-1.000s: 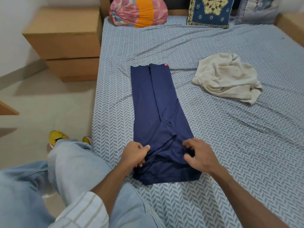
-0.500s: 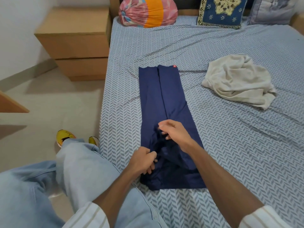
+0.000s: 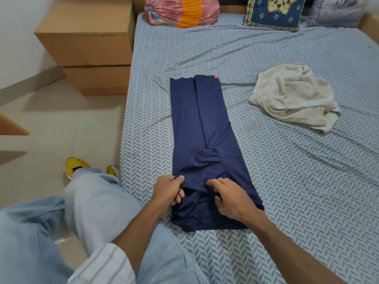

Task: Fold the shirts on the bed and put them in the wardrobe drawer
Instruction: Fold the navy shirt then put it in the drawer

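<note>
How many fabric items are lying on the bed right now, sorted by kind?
Shirts: 2, the navy shirt gripped by the left hand and right hand, and the crumpled cream shirt
Pillows and cushions: 3, the pink-orange pillow, blue embroidered cushion, grey pillow
Total: 5

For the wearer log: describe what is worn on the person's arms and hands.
Both hands, left hand and right hand, are bare: no gloves, rings or watch visible. The left forearm ends in a pushed-up white sleeve with beige stripes; no right sleeve shows.
</note>
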Demonstrator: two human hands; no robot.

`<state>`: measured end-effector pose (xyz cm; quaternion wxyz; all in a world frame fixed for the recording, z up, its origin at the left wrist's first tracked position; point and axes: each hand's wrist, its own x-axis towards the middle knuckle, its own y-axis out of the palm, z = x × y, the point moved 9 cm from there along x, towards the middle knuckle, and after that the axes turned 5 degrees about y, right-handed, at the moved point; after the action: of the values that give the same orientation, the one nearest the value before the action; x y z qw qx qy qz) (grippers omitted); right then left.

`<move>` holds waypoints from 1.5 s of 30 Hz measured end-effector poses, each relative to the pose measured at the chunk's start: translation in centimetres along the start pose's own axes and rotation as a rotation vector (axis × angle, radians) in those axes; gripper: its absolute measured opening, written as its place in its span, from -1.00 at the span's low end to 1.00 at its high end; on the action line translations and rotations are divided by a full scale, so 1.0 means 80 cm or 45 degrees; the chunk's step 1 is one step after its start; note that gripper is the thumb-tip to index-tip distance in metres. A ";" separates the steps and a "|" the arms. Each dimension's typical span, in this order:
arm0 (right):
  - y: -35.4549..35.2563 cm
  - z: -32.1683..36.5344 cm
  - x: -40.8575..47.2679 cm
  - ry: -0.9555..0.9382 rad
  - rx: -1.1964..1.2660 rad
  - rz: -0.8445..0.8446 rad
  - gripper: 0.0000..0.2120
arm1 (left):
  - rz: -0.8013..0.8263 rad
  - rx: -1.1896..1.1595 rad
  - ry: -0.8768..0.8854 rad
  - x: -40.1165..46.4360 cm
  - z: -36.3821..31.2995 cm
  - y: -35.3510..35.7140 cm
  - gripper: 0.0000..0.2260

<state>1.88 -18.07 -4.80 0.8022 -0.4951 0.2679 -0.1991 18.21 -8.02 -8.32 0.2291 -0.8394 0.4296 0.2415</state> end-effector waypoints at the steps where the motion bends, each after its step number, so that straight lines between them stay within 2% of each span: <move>1: -0.001 0.001 -0.003 0.002 0.028 -0.016 -0.53 | -0.007 -0.011 0.005 0.000 0.000 -0.001 -0.74; 6: -0.013 0.007 -0.016 -0.083 0.180 -0.171 -0.54 | -0.084 -0.007 0.073 0.002 -0.004 -0.014 -0.69; 8: -0.015 0.006 -0.021 -0.056 0.119 -0.254 -0.53 | -0.090 0.021 0.108 0.002 -0.005 -0.013 -0.69; 10: -0.022 0.012 -0.028 -0.073 0.011 -0.442 -0.54 | -0.103 0.023 0.150 0.002 -0.007 -0.011 -0.73; 13: -0.016 0.039 -0.049 -0.283 -0.118 -0.623 -0.67 | -0.124 0.075 0.222 -0.001 -0.010 -0.009 -0.78; 15: -0.007 0.048 -0.056 -0.366 -0.204 -0.604 -0.73 | -0.115 0.159 0.256 -0.005 -0.013 -0.007 -0.77; 17: -0.004 0.047 -0.050 -0.334 -0.248 -0.594 -0.79 | -0.108 0.264 0.286 -0.008 -0.015 -0.007 -0.73; 21: -0.010 0.050 -0.039 -0.327 -0.182 -0.577 -0.98 | -0.112 0.346 0.293 -0.006 -0.011 -0.008 -0.76; 25: -0.022 0.035 -0.051 -0.347 -0.041 -0.557 -0.95 | -0.116 0.306 0.282 -0.002 -0.006 -0.010 -0.81; 29: -0.015 0.018 -0.057 -0.322 -0.093 -0.579 -0.93 | -0.098 0.267 0.274 0.001 -0.005 -0.008 -0.81; 33: -0.012 0.045 -0.047 -0.314 -0.124 -0.639 -0.87 | -0.078 0.250 0.281 0.000 -0.006 -0.009 -0.79; 38: -0.004 0.062 -0.018 -0.227 -0.160 -0.570 -0.97 | -0.062 0.258 0.271 -0.002 -0.007 -0.009 -0.76; 45: -0.015 0.046 -0.040 -0.251 -0.022 -0.428 -0.95 | -0.075 0.280 0.248 -0.006 -0.009 -0.009 -0.77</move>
<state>1.62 -14.18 -1.62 0.7757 -0.5569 0.1031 -0.2785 18.76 -7.78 -7.32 0.2839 -0.8410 0.4488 0.1037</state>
